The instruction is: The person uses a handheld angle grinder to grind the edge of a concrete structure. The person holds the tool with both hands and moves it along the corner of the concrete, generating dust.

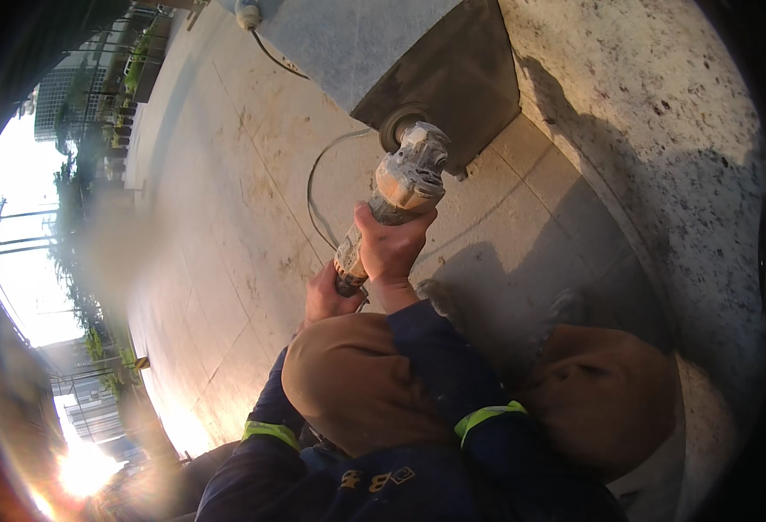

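Note:
A dusty angle grinder points away from me, its round disc at the near side of a grey stone block. Whether the disc presses on that side or hovers just off it, I cannot tell. My right hand is wrapped round the grinder's body behind its head. Farther back, my left hand grips the rear of the handle, its fingers partly hidden. A dark cable curves over the paving to the left of the tool.
Tan paving slabs with dirt smears spread left. A speckled stone wall curves along the right. My bent knees are close below the tool. Another rounded fitting with a cord rests on the block. Low sun glares at lower left.

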`<state>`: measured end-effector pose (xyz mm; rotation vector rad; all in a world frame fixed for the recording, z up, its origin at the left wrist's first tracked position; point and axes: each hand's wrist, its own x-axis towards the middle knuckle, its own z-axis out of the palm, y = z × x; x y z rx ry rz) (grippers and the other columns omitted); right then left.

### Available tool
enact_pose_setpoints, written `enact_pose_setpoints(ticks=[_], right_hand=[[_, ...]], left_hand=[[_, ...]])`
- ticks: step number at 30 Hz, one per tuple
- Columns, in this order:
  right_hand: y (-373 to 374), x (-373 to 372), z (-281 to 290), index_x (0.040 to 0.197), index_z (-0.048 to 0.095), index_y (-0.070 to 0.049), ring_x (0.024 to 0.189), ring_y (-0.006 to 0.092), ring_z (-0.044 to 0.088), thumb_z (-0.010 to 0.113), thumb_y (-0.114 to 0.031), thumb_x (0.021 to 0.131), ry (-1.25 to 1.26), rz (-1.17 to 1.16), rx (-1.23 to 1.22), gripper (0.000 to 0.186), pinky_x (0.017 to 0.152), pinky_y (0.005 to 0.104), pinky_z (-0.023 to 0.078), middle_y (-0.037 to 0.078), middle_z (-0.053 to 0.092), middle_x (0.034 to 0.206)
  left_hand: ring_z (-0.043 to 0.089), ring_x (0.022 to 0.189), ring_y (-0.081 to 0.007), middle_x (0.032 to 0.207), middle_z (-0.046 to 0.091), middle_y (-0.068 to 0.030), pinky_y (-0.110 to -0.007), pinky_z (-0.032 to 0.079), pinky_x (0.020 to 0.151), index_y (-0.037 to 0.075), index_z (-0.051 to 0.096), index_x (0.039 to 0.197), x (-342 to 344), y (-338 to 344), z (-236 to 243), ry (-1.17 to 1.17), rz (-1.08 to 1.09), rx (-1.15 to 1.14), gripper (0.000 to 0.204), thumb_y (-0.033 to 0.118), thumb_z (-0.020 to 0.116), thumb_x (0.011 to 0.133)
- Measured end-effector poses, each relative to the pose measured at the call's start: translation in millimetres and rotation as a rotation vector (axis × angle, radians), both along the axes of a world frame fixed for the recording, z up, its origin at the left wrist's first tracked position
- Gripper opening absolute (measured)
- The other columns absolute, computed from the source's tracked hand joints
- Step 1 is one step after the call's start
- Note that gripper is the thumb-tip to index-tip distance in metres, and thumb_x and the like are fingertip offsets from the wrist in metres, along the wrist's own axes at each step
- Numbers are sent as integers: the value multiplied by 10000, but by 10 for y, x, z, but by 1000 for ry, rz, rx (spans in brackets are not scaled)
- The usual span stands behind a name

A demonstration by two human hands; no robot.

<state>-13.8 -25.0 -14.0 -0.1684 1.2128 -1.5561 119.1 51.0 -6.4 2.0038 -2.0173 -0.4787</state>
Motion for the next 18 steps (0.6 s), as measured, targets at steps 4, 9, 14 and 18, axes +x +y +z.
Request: enact_pose_setpoints(ticks=[4, 9, 14, 18], right_hand=[[0, -48, 96, 1259, 358, 42, 1068, 266, 570, 805, -122, 709, 0, 12, -87, 728, 929, 388, 476, 175, 550, 1163], [13, -52, 70, 1257, 362, 38, 1065, 255, 564, 804, -111, 709, 11, 6, -43, 720, 943, 384, 469, 167, 544, 1166], [-4, -64, 6, 1288, 348, 34, 1129, 254, 528, 786, -58, 717, -13, -54, -125, 725, 1001, 381, 431, 150, 515, 1223], [-131, -349, 15, 1379, 308, 40, 1195, 282, 504, 759, -75, 724, -109, -204, -221, 803, 1056, 414, 418, 174, 481, 1286]], left_hand=[[671, 895, -376, 963, 676, -191, -416, 527, 758, 35, 588, 1188, -18, 26, -56, 43, 53, -37, 575, 104, 768, 646], [662, 927, -377, 985, 671, -189, -421, 524, 788, 40, 586, 1205, -27, 25, -24, -8, 62, 11, 595, 104, 767, 642], [656, 946, -360, 1050, 655, -190, -404, 526, 809, 51, 531, 1300, -10, -8, 47, 10, -17, 57, 679, 136, 779, 674], [653, 917, -315, 1092, 647, -168, -383, 525, 820, 60, 507, 1342, 33, -21, 409, 60, -139, -330, 686, 170, 788, 727]])
